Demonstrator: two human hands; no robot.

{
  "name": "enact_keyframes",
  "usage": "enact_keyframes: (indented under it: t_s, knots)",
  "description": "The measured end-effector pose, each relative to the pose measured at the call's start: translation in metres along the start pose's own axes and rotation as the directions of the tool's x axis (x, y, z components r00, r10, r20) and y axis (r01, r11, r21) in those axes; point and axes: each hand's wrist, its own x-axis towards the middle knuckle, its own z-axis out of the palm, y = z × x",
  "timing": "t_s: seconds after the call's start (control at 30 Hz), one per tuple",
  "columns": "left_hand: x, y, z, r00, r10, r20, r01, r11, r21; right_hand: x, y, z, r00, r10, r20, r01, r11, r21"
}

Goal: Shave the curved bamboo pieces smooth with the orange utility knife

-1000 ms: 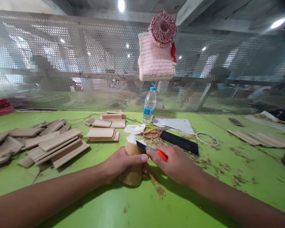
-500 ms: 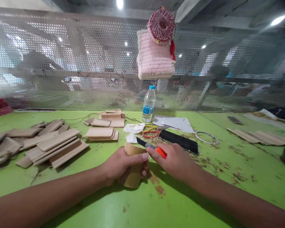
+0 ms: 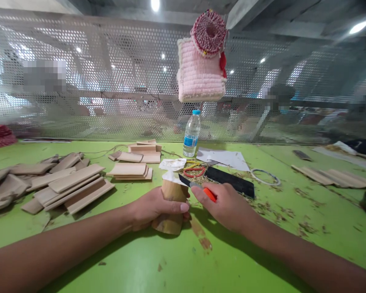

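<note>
My left hand [image 3: 160, 207] is wrapped around a curved, tan piece of bamboo [image 3: 174, 192], with the thumb across its front. The bamboo stands roughly upright over the green tabletop [image 3: 134, 260]. In my right hand [image 3: 227, 203] is an orange-handled utility knife [image 3: 210, 194]. Its dark blade [image 3: 184, 180] points left, close to the bamboo's upper right edge; whether it touches I cannot tell. White crumpled tissue [image 3: 171, 176] shows just behind the bamboo's top.
Cut bamboo pieces [image 3: 76, 179] lie stacked on the left. Beyond my hands are a water bottle [image 3: 191, 134], a black phone-like slab [image 3: 230, 181], red scissor-like loops [image 3: 194, 172] and white paper [image 3: 224, 158]. Shavings [image 3: 288, 212] litter the right. A perforated panel [image 3: 125, 81] stands behind.
The bamboo has tilted slightly and its lower end has risen a little in my left hand. The knife has shifted slightly right, its blade now by the bamboo's upper right edge.
</note>
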Motion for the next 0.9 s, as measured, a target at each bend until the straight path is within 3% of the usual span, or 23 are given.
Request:
enact_keyframes:
  t_s: [0.3, 0.5, 0.73, 0.9]
  knots:
    - [0.000, 0.000, 0.001, 0.998, 0.042, 0.037, -0.041, 0.999, -0.009, -0.003, -0.002, 0.005, 0.977, -0.058, 0.205, 0.070, 0.996, -0.049]
    - [0.000, 0.000, 0.002, 0.997, 0.077, 0.003, -0.077, 0.994, 0.072, -0.005, -0.001, 0.008, 0.983, -0.056, 0.173, 0.073, 0.993, -0.093]
    - [-0.002, -0.001, 0.008, 0.996, 0.088, -0.014, -0.088, 0.996, 0.008, 0.005, 0.006, 0.002, 1.000, 0.015, -0.010, -0.015, 0.995, -0.098]
    - [-0.001, -0.001, 0.004, 0.997, 0.075, 0.028, -0.076, 0.997, 0.017, 0.002, 0.003, 0.002, 0.993, -0.069, 0.096, 0.078, 0.992, -0.095]
